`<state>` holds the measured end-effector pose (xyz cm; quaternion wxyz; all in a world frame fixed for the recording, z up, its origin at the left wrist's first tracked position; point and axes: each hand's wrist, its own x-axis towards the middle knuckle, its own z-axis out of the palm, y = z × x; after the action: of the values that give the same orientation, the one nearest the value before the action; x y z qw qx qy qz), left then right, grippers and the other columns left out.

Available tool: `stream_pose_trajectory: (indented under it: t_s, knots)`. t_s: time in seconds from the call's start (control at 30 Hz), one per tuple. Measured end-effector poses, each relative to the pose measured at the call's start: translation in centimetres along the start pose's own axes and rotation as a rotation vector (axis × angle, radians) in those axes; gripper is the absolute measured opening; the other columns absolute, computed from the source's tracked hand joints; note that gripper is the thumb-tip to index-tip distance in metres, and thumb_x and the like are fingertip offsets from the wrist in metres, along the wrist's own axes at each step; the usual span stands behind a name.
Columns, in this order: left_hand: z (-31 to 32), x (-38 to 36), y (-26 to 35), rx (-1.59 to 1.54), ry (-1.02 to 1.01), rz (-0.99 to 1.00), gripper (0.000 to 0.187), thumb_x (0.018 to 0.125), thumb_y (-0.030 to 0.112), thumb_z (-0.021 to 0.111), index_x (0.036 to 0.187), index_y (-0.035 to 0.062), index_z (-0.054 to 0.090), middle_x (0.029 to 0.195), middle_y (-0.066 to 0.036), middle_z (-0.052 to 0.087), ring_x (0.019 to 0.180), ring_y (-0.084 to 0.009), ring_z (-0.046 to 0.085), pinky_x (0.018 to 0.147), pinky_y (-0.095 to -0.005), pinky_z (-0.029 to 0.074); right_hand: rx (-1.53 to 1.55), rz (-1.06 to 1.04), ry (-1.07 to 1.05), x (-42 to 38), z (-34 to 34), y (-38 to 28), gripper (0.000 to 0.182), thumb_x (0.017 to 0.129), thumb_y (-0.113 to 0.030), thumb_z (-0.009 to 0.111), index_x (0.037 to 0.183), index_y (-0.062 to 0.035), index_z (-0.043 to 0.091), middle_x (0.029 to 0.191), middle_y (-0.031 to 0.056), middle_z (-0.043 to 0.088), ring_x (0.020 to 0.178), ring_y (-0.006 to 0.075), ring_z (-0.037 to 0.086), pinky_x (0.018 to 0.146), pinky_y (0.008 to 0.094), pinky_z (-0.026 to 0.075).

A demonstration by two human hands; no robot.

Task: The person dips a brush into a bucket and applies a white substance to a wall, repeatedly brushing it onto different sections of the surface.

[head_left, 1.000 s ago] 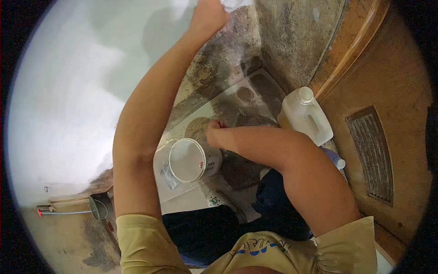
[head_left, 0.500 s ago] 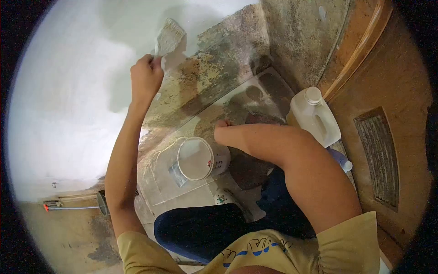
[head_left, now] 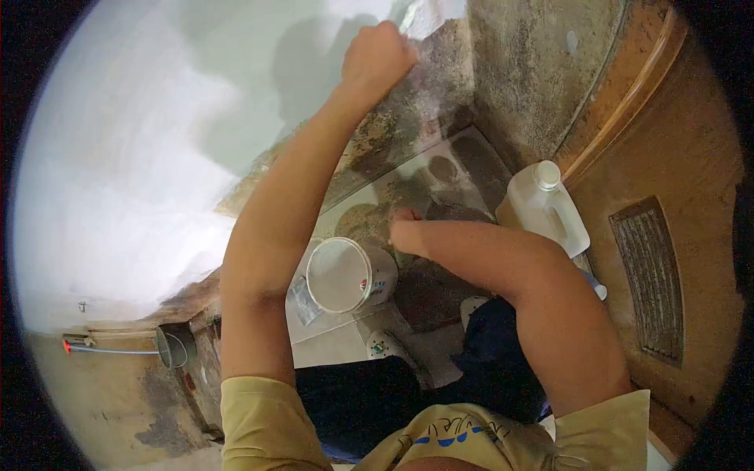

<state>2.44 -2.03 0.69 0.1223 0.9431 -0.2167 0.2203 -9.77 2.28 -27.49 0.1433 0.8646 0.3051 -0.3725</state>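
My left hand [head_left: 379, 56] is raised against the wall, its fingers closed around a paint brush [head_left: 411, 16]. Most of the brush is hidden behind the hand or blurred near the top edge. Below the white coating, a strip of stained bare wall [head_left: 373, 129] shows. My right hand [head_left: 405, 226] is low, just beyond the bucket, with its fingers curled in; what they hold, if anything, is hidden. A white bucket [head_left: 380, 271] stands on the floor in front of my knees, with pale contents inside.
A translucent jug [head_left: 565, 216] with a white cap stands at the right, beside a brown panel with a vent grille [head_left: 650, 279]. A smaller bottle [head_left: 599, 289] lies near it. A dark pail [head_left: 174, 345] is at the far left. A small packet [head_left: 306, 302] lies by the bucket.
My left hand has moved right and up along the wall with the paint brush, toward the corner. White now covers more of the stained strip. My right hand has shifted slightly right.
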Motion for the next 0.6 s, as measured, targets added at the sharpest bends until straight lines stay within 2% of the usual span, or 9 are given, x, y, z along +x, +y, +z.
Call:
stream_pose_trajectory:
  t_s: [0.03, 0.1, 0.17, 0.23, 0.3, 0.4, 0.47, 0.53, 0.6]
  knots:
    - [0.1, -0.6, -0.9, 0.004, 0.004, 0.0, 0.03, 0.076, 0.023, 0.06, 0.088, -0.0047, 0.064, 0.086, -0.026, 0.064, 0.082, -0.042, 0.063, 0.075, -0.0474, 0.051, -0.003, 0.0, 0.005, -1.1, -0.3, 0.3, 0.033, 0.068, -0.028, 0.073, 0.097, -0.0152, 0.067, 0.091, 0.0057, 0.062, 0.079, 0.025, 0.056, 0.063, 0.0412, 0.046]
    - [0.0, -2.2, -3.2, 0.036, 0.105, -0.013, 0.028, 0.08, 0.023, 0.059, 0.074, -0.0037, 0.062, 0.07, -0.026, 0.061, 0.07, -0.0437, 0.061, 0.068, -0.0479, 0.05, -0.394, -0.107, -0.059, -2.8, -0.6, 0.4, 0.03, 0.07, -0.024, 0.071, 0.099, -0.0151, 0.067, 0.089, 0.0064, 0.06, 0.078, 0.0236, 0.054, 0.062, 0.0382, 0.044]
    - [-1.6, -3.6, -5.3, 0.003, -0.01, -0.146, 0.027, 0.083, 0.022, 0.058, 0.079, -0.0041, 0.063, 0.072, -0.025, 0.062, 0.072, -0.0427, 0.061, 0.069, -0.0468, 0.049, -0.392, -0.095, -0.057, -2.4, -0.8, 0.3, 0.029, 0.071, -0.022, 0.071, 0.098, -0.0142, 0.066, 0.089, 0.0071, 0.059, 0.077, 0.0236, 0.053, 0.062, 0.0382, 0.044]
    - [-2.7, -5.6, -7.6, 0.082, 0.06, -0.123, 0.026, 0.084, 0.021, 0.057, 0.081, -0.004, 0.063, 0.072, -0.024, 0.062, 0.071, -0.0411, 0.062, 0.068, -0.0447, 0.049, -0.385, -0.089, -0.06, -0.5, 0.0, -0.3, 0.027, 0.072, -0.02, 0.07, 0.098, -0.0133, 0.066, 0.089, 0.0077, 0.059, 0.076, 0.0235, 0.052, 0.062, 0.0381, 0.044]
    - [-4.5, -8.1, -8.9, 0.06, 0.095, -0.129, 0.025, 0.085, 0.02, 0.057, 0.081, -0.0036, 0.064, 0.07, -0.024, 0.062, 0.069, -0.0407, 0.061, 0.064, -0.0431, 0.048, -0.608, -0.156, -0.099, 3.4, 1.7, -1.3, 0.023, 0.076, -0.017, 0.066, 0.098, -0.0115, 0.066, 0.087, 0.0096, 0.058, 0.075, 0.0243, 0.052, 0.062, 0.039, 0.044]
    - [-7.1, -11.9, -10.7, 0.045, 0.094, -0.205, 0.024, 0.083, 0.018, 0.058, 0.074, -0.0045, 0.059, 0.063, -0.025, 0.057, 0.06, -0.042, 0.056, 0.057, -0.044, 0.044, -0.385, -0.23, -0.014, 0.4, 0.3, -1.0, 0.022, 0.079, -0.017, 0.062, 0.1, -0.01, 0.065, 0.089, 0.0107, 0.059, 0.076, 0.0264, 0.052, 0.064, 0.0407, 0.043]
    - [-8.1, -14.3, -11.4, 0.032, 0.098, -0.228, 0.024, 0.084, 0.017, 0.058, 0.072, -0.0044, 0.058, 0.059, -0.024, 0.055, 0.054, -0.0408, 0.053, 0.053, -0.0425, 0.042, -0.441, -0.222, -0.08, 1.6, -0.1, -2.3, 0.023, 0.079, -0.017, 0.062, 0.101, -0.01, 0.066, 0.089, 0.0115, 0.06, 0.077, 0.0274, 0.053, 0.065, 0.0422, 0.044]
    - [-8.3, -16.3, -11.5, -0.043, 0.111, -0.261, 0.025, 0.084, 0.017, 0.058, 0.071, -0.0042, 0.056, 0.054, -0.021, 0.051, 0.046, -0.035, 0.046, 0.049, -0.0405, 0.037, -0.497, -0.205, -0.152, 6.1, 1.7, -3.3, 0.024, 0.08, -0.017, 0.061, 0.102, -0.0101, 0.066, 0.09, 0.0123, 0.061, 0.078, 0.0285, 0.054, 0.065, 0.0438, 0.044]
    - [-7.3, -17.6, -11.1, -0.066, 0.097, -0.293, 0.026, 0.085, 0.018, 0.058, 0.07, -0.004, 0.056, 0.053, -0.021, 0.05, 0.045, -0.0325, 0.044, 0.048, -0.0401, 0.036, -0.844, -0.199, -0.17, 13.8, 5.4, -4.2, 0.028, 0.078, -0.02, 0.063, 0.104, -0.0108, 0.066, 0.094, 0.0119, 0.063, 0.082, 0.0296, 0.056, 0.066, 0.0468, 0.046]
